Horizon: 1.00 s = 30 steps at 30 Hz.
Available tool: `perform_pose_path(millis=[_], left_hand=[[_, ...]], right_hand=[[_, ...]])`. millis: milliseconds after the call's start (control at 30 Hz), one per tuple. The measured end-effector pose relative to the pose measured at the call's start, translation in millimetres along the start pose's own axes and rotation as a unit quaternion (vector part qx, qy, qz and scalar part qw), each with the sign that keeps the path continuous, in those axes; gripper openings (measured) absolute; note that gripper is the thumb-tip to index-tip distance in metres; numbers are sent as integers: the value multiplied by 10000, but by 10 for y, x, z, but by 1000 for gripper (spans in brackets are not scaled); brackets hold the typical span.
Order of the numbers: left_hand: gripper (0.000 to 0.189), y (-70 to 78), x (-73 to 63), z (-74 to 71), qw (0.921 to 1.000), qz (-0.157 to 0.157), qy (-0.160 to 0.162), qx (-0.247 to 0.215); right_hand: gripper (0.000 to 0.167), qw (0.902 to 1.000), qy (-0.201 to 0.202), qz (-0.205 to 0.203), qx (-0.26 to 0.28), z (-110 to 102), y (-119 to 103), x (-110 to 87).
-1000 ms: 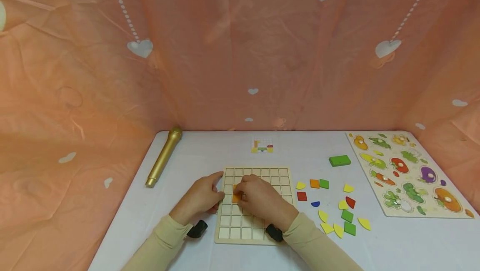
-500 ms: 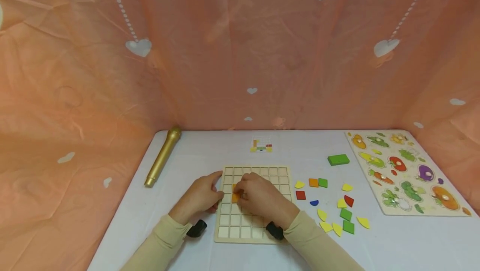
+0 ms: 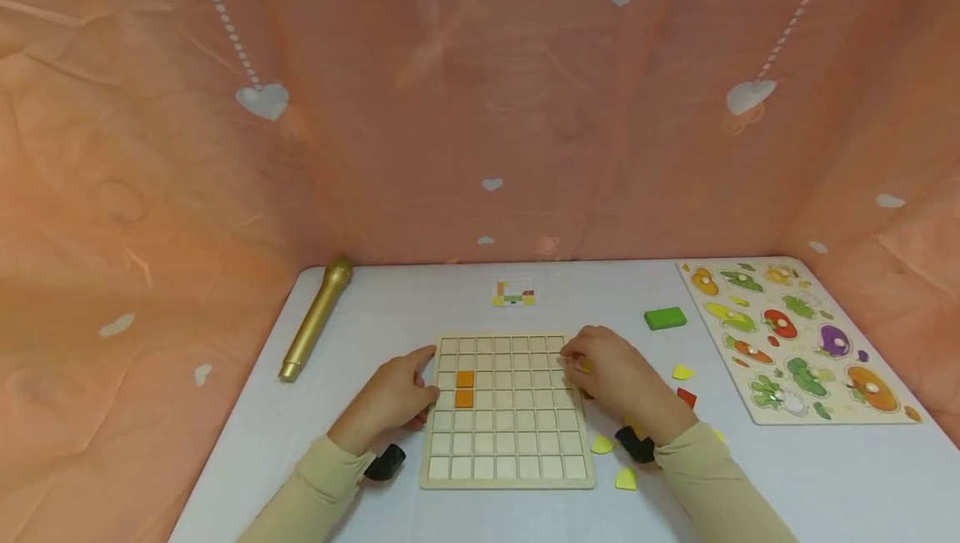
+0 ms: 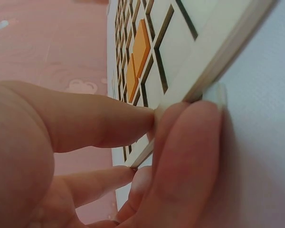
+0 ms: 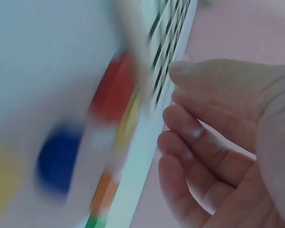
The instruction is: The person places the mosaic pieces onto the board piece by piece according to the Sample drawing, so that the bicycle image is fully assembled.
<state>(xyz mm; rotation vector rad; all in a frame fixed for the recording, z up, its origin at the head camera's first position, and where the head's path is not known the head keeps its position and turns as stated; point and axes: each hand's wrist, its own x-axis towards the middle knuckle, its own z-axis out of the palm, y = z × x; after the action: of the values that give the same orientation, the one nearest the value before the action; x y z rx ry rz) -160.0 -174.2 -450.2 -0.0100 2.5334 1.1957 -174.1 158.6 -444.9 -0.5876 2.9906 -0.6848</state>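
A pale wooden grid board [image 3: 517, 422] lies flat on the table. Two orange square tiles [image 3: 465, 389] sit one behind the other in cells toward its left side. At the board's left edge, my left hand [image 3: 386, 397] grips the rim between thumb and fingers, as the left wrist view shows up close. Over the board's right edge hovers my right hand [image 3: 626, 372], its fingers loosely bent with nothing between them. In the right wrist view, blurred, lie a red square tile [image 5: 115, 88] and a blue piece [image 5: 59, 161] near the board; the head view hides them behind that hand.
Yellow quarter-round pieces [image 3: 602, 444] are scattered right of the board. Behind it lies a small pattern card [image 3: 513, 293]. A green block [image 3: 665, 318] and a vegetable puzzle board [image 3: 798, 343] are farther right; a golden microphone [image 3: 315, 322] lies at left.
My right hand has left the orange tiles and moved right to the board's right edge, uncovering both tiles. The left hand stays at the left rim. The head view has shifted slightly.
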Motion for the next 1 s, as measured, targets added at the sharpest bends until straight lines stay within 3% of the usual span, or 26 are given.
perform_pose_path(millis=[167, 267, 533, 1000], left_hand=[[74, -16, 4, -10, 10000, -24, 23, -15], [74, -19, 10, -12, 10000, -29, 31, -28], [75, -11, 17, 10, 10000, 19, 6, -37], [75, -3, 9, -2, 10000, -3, -15, -11]], right_hand=[[27, 9974, -10, 721, 93, -143, 262, -157], [29, 9958, 28, 912, 64, -193, 361, -218], [29, 9963, 9, 856, -79, -199, 489, -248], [22, 9976, -75, 682, -98, -132, 511, -220]])
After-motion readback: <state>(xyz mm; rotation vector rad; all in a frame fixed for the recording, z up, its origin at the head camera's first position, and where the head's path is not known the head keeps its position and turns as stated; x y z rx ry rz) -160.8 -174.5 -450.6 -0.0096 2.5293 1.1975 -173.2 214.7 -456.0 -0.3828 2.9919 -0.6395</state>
